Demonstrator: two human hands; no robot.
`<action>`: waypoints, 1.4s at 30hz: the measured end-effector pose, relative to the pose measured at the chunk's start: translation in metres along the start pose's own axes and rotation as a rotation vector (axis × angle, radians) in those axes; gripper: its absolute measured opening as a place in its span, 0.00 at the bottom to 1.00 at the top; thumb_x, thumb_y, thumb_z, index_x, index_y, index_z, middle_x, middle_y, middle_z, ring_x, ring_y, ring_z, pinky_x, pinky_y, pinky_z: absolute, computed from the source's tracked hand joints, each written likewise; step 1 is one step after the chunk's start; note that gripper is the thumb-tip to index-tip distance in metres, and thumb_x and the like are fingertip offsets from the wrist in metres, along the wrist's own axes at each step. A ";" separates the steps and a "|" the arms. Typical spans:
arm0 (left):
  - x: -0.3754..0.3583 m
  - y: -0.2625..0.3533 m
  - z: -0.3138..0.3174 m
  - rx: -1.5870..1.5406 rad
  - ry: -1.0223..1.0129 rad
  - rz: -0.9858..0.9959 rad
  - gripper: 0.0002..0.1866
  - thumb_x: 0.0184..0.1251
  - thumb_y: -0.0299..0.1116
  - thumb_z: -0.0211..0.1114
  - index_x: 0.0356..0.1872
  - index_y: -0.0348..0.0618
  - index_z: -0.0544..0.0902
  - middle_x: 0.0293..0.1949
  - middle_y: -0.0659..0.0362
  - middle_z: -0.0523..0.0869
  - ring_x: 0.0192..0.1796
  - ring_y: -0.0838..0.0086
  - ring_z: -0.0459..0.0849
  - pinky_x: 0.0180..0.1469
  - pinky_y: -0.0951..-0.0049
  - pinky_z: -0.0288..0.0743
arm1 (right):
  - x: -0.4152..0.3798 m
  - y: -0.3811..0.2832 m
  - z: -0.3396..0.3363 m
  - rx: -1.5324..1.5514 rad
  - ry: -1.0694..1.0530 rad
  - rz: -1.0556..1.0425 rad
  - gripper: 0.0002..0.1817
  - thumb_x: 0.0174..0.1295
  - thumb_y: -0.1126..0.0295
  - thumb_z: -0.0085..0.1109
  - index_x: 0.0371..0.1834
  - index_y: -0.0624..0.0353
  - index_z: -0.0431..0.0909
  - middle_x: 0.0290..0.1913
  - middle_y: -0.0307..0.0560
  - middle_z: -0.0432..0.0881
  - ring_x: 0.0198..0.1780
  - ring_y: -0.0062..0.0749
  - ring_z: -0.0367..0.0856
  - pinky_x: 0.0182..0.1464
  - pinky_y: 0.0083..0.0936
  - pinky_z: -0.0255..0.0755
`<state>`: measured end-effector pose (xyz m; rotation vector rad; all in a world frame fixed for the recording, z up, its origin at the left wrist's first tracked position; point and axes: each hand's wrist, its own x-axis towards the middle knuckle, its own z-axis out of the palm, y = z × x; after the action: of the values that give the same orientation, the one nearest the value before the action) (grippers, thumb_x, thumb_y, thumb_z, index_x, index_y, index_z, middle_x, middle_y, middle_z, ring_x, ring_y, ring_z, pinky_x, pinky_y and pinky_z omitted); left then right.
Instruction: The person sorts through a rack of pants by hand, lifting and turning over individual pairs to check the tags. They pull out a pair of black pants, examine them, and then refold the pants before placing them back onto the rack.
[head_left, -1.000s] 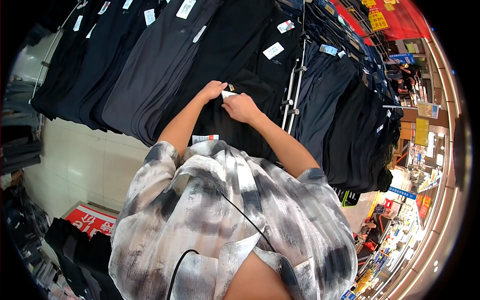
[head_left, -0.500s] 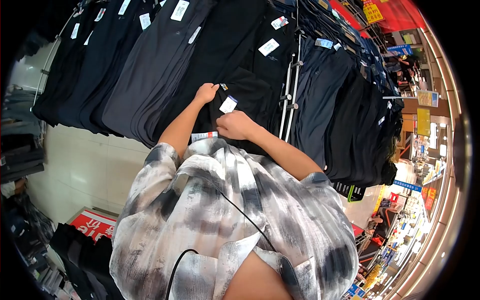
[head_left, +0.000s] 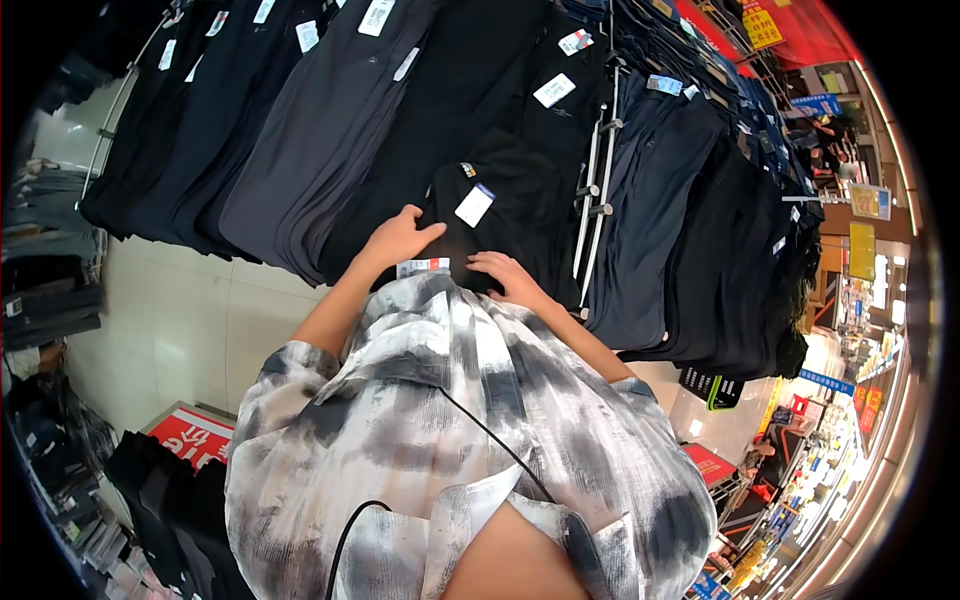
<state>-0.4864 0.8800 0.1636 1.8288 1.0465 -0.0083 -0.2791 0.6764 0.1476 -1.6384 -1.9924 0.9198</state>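
Observation:
A black folded garment (head_left: 505, 185) lies over the black trousers in front of me, and its folds hide what kind it is. On it are a white tag (head_left: 474, 206) with a dark blue top edge and a small label (head_left: 467, 170). My left hand (head_left: 400, 240) is at the garment's near left side, thumb and forefinger apart. Close to its near right edge is my right hand (head_left: 508, 277), fingers stretched out over the black cloth. A white and red tag (head_left: 425, 266) shows between my hands, near my shirt.
Dark grey trousers (head_left: 320, 130) hang to the left and navy trousers (head_left: 645, 220) to the right. Metal rails (head_left: 597, 190) stand between the racks. A red sign (head_left: 190, 435) stands at lower left, above pale floor tiles (head_left: 180, 330).
Both hands have let go of the black garment and come back toward my body. The garment now lies flatter, with its tag more fully in view.

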 end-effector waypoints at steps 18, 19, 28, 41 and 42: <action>0.015 0.011 0.020 -1.106 -0.306 -0.253 0.35 0.59 0.19 0.63 0.69 0.31 0.63 0.52 0.43 0.83 0.49 0.61 0.89 0.49 0.60 0.88 | -0.019 -0.027 0.037 -0.413 0.349 0.272 0.49 0.47 0.58 0.71 0.77 0.45 0.62 0.79 0.51 0.57 0.79 0.50 0.56 0.75 0.58 0.49; 0.019 -0.001 0.030 -1.288 -0.299 -0.235 0.22 0.66 0.21 0.58 0.62 0.30 0.71 0.49 0.45 0.86 0.52 0.62 0.88 0.54 0.63 0.86 | -0.023 -0.025 0.034 -0.350 0.356 0.276 0.51 0.45 0.58 0.73 0.77 0.46 0.61 0.79 0.51 0.57 0.78 0.50 0.56 0.75 0.58 0.49; 0.036 0.034 0.057 -1.610 -0.180 -0.523 0.15 0.77 0.24 0.44 0.54 0.33 0.78 0.57 0.51 0.82 0.62 0.66 0.78 0.66 0.70 0.76 | -0.021 -0.053 0.025 -0.414 0.468 0.324 0.51 0.47 0.55 0.77 0.76 0.55 0.61 0.75 0.55 0.64 0.76 0.49 0.61 0.74 0.51 0.54; 0.037 0.034 0.037 -1.733 -0.102 -0.377 0.12 0.76 0.28 0.51 0.55 0.37 0.74 0.57 0.51 0.77 0.55 0.64 0.79 0.58 0.63 0.82 | -0.010 -0.044 -0.055 0.439 0.527 0.385 0.23 0.56 0.77 0.59 0.57 0.65 0.76 0.41 0.46 0.83 0.47 0.25 0.78 0.51 0.23 0.71; 0.031 0.033 0.036 -1.610 -0.085 -0.309 0.13 0.75 0.29 0.52 0.56 0.38 0.74 0.57 0.51 0.77 0.56 0.64 0.79 0.57 0.62 0.82 | -0.009 -0.044 -0.065 0.447 0.583 0.329 0.22 0.55 0.77 0.58 0.56 0.65 0.76 0.40 0.42 0.81 0.46 0.24 0.76 0.50 0.21 0.70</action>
<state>-0.4302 0.8690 0.1559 0.2072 0.7921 0.4372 -0.2644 0.6785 0.2256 -1.7302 -1.0669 0.7965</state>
